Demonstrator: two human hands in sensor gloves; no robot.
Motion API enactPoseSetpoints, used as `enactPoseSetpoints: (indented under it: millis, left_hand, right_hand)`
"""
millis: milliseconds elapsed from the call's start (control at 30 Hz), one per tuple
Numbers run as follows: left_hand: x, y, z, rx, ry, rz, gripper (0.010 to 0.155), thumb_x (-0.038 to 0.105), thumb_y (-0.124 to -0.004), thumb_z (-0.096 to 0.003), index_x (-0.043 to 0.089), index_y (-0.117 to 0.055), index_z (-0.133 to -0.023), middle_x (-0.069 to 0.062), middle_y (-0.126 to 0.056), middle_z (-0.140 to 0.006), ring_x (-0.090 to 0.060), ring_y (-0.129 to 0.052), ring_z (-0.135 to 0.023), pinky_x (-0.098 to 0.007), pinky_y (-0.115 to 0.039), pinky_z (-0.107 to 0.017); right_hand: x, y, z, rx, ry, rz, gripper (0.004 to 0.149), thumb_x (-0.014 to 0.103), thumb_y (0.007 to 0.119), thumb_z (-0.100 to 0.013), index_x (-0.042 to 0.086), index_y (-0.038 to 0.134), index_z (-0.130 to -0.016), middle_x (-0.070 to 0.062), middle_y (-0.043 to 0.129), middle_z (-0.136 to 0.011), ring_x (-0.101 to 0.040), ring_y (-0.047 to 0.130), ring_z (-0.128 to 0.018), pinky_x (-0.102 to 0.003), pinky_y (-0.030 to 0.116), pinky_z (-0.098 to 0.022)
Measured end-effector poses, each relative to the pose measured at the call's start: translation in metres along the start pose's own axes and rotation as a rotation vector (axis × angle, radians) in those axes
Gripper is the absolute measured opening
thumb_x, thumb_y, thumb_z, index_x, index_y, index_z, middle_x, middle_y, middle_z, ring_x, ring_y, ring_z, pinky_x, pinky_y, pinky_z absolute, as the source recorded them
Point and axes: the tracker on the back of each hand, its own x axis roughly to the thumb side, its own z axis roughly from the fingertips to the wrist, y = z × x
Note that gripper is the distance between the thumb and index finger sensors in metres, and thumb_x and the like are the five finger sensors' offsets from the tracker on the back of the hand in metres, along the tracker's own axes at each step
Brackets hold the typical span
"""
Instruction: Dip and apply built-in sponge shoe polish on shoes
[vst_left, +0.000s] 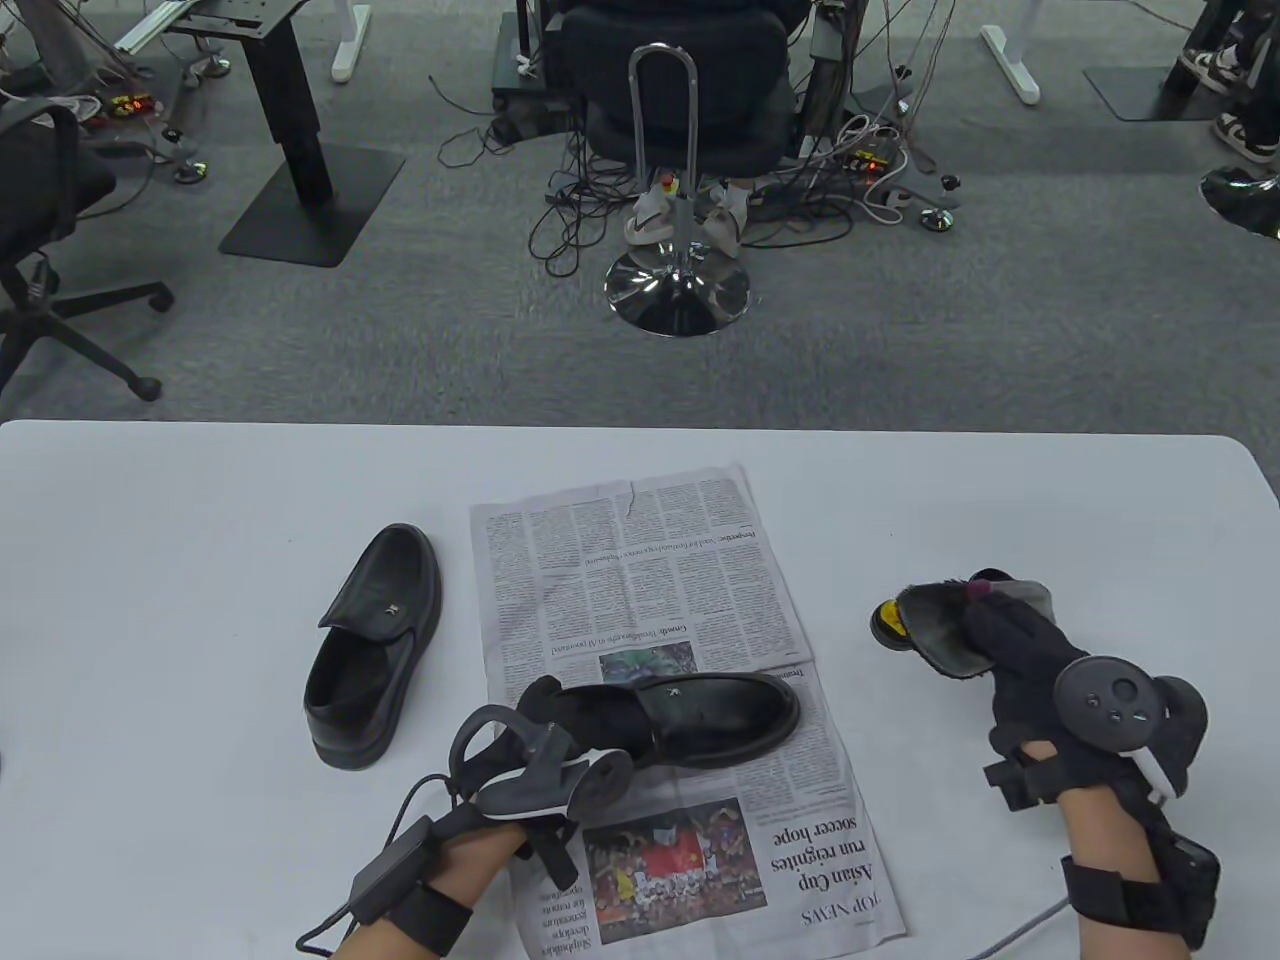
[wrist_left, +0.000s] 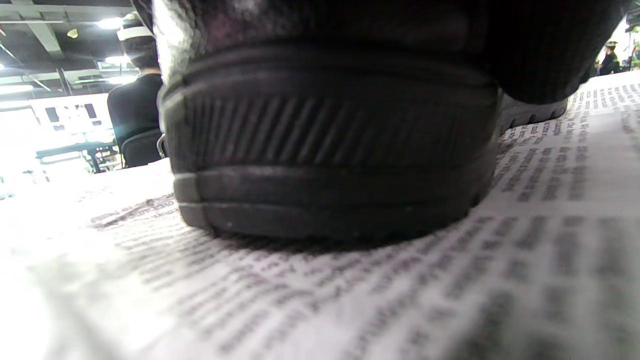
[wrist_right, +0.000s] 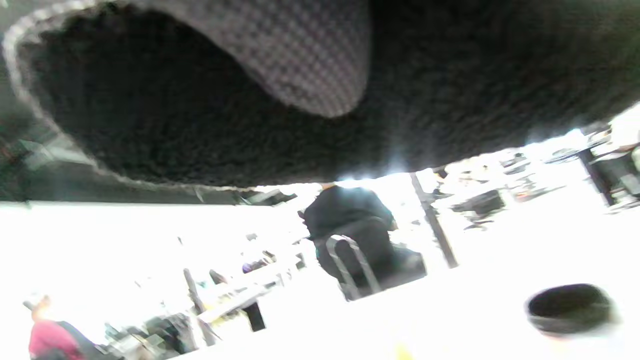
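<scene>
A black loafer lies on a newspaper, toe to the right. My left hand grips its heel end with the fingers tucked into the opening; the left wrist view shows the ribbed heel resting on the paper. My right hand holds a dark, fuzzy polish pad to the right of the newspaper, over a small yellow and black polish tin. In the right wrist view the pad fills the top, with one fingertip on it. A second black loafer stands left of the newspaper.
The white table ends at its far edge, with carpet, a chrome stool and cables beyond. A small dark round object sits on the table in the right wrist view.
</scene>
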Motion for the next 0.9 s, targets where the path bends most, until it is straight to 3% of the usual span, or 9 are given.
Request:
enactPoseSetpoints:
  millis: [167,433,500,567,667,833,867,900]
  left_hand:
    - [0.0,0.0,0.0,0.001,-0.001,0.0,0.035,0.062,-0.08,-0.0404,0.046,-0.08,-0.071,0.02,-0.093,-0.051,-0.009,-0.09,-0.058,-0.058,-0.061,-0.074]
    - [0.0,0.0,0.001,0.004,0.0,-0.003,0.035,0.062,-0.08,-0.0406,0.046,-0.08,-0.071,0.02,-0.093,-0.051,-0.01,-0.09,-0.058,-0.059,-0.061,-0.074]
    - [0.0,0.0,0.001,0.004,0.0,-0.004,0.035,0.062,-0.08,-0.0405,0.046,-0.08,-0.071,0.02,-0.093,-0.051,-0.01,-0.09,-0.058,-0.059,-0.061,-0.074]
    - [0.001,0.0,0.001,0.004,0.0,-0.005,0.035,0.062,-0.08,-0.0407,0.046,-0.08,-0.072,0.02,-0.093,-0.051,-0.01,-0.09,-0.058,-0.059,-0.061,-0.074]
    - [0.001,0.0,0.001,0.004,-0.001,-0.005,0.035,0.062,-0.08,-0.0407,0.046,-0.08,-0.072,0.02,-0.093,-0.051,-0.01,-0.09,-0.058,-0.059,-0.061,-0.074]
    - [0.001,0.0,0.001,0.003,-0.001,-0.005,0.035,0.062,-0.08,-0.0407,0.046,-0.08,-0.072,0.02,-0.093,-0.051,-0.01,-0.09,-0.058,-0.059,-0.061,-0.074]
    - [0.001,0.0,0.001,0.003,-0.001,-0.005,0.035,0.062,-0.08,-0.0407,0.046,-0.08,-0.072,0.02,-0.093,-0.051,-0.01,-0.09,-0.058,-0.059,-0.061,-0.074]
    - [0.001,0.0,0.001,0.003,-0.001,-0.005,0.035,0.062,-0.08,-0.0407,0.046,-0.08,-0.072,0.02,-0.093,-0.051,-0.01,-0.09,-0.058,-0.059,-0.061,-0.074]
  right_hand:
    - [-0.034,0.033,0.008,0.167,0.074,0.072,0.043,0.01,0.083,-0.04,0.02,0.089,-0.082,-0.011,0.082,-0.09,-0.043,0.084,-0.085,-0.056,0.074,-0.061]
    - [-0.05,0.066,0.013,0.301,0.124,0.303,0.045,0.01,0.081,-0.042,0.022,0.085,-0.085,-0.01,0.077,-0.094,-0.041,0.078,-0.089,-0.055,0.07,-0.064]
    - [-0.057,0.072,0.014,0.38,0.171,0.327,0.046,0.012,0.081,-0.042,0.023,0.085,-0.086,-0.01,0.074,-0.097,-0.041,0.076,-0.091,-0.055,0.069,-0.065]
    - [-0.063,0.077,0.017,0.549,0.259,0.272,0.05,0.019,0.083,-0.043,0.024,0.077,-0.092,-0.009,0.063,-0.103,-0.042,0.069,-0.096,-0.058,0.063,-0.067]
    - [-0.069,0.073,0.018,0.615,0.342,0.13,0.06,0.025,0.089,-0.041,0.022,0.071,-0.097,-0.012,0.053,-0.107,-0.045,0.059,-0.1,-0.063,0.058,-0.069]
    - [-0.073,0.07,0.02,0.757,0.399,0.043,0.076,0.039,0.09,-0.041,0.022,0.053,-0.106,-0.014,0.029,-0.111,-0.049,0.033,-0.104,-0.069,0.04,-0.071]
    - [-0.074,0.065,0.02,0.774,0.41,-0.005,0.079,0.043,0.089,-0.042,0.023,0.05,-0.107,-0.013,0.023,-0.112,-0.051,0.027,-0.104,-0.07,0.036,-0.071]
    - [-0.073,0.056,0.019,0.722,0.399,-0.085,0.082,0.046,0.089,-0.041,0.023,0.048,-0.108,-0.013,0.02,-0.112,-0.052,0.024,-0.103,-0.071,0.034,-0.071]
